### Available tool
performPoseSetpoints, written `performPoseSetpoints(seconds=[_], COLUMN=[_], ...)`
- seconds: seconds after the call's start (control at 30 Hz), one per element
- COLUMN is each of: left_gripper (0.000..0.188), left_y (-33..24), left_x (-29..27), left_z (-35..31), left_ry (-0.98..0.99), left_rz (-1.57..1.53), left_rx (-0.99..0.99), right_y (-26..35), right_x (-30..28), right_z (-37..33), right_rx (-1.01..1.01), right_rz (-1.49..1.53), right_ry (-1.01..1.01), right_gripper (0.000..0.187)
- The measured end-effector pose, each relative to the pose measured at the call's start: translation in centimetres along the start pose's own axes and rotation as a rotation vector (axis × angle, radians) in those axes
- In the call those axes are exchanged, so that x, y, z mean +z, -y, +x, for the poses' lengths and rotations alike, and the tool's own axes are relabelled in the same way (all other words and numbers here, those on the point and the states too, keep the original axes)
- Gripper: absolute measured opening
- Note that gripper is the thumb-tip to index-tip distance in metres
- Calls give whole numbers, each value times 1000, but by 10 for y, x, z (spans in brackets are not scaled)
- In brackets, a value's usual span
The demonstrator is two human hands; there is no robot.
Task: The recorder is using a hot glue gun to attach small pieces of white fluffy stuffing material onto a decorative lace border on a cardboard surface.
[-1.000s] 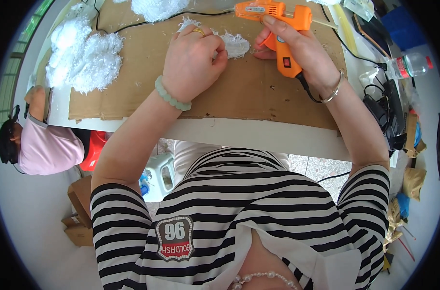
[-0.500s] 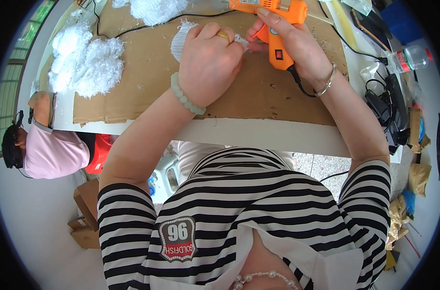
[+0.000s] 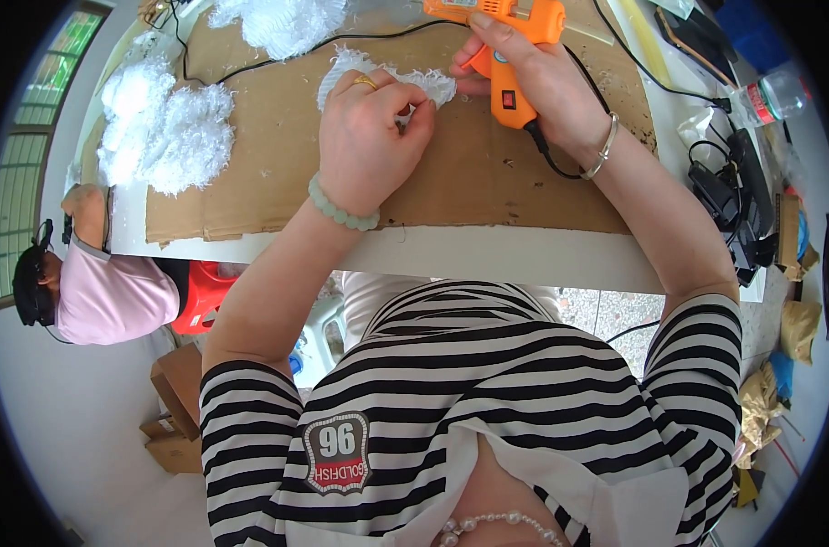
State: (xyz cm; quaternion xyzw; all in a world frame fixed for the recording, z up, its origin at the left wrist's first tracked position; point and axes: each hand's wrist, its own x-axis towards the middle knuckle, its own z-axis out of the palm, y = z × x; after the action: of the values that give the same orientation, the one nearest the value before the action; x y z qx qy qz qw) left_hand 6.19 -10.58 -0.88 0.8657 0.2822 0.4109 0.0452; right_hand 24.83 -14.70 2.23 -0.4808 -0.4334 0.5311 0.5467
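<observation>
In my right hand is an orange glue gun, its handle gripped and a finger near the trigger. A pale glue stick sticks out behind it. My left hand rests over a white fringed piece of fabric on the brown cardboard. Its thumb and forefinger are curled together near the fabric's edge; whether anything is pinched between them is hidden. The fabric lies partly under that hand, its right end reaching toward the fingers of my right hand.
White fluffy piles lie at the left, with another fluffy bundle at the back. A black cable crosses the cardboard. At the right are a clear bottle and black adapters. A person in pink sits at the left.
My left hand has drawn back slightly left and down from the fabric's right end, baring more of it. The glue gun stays in my right hand, shifted slightly left.
</observation>
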Motion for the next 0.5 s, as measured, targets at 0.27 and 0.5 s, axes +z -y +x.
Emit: performPoseSetpoints(seconds=[0.27, 0.5], left_gripper=[5, 6], left_y=[2, 0], left_x=[0, -1], left_z=[-2, -4], left_ry=[20, 24], left_rz=[2, 31], left_rx=[-3, -26], right_y=[2, -13], right_x=[7, 6], right_z=[5, 13], right_rx=[68, -71], right_rz=[178, -43], right_ry=[18, 117], right_gripper=[23, 33])
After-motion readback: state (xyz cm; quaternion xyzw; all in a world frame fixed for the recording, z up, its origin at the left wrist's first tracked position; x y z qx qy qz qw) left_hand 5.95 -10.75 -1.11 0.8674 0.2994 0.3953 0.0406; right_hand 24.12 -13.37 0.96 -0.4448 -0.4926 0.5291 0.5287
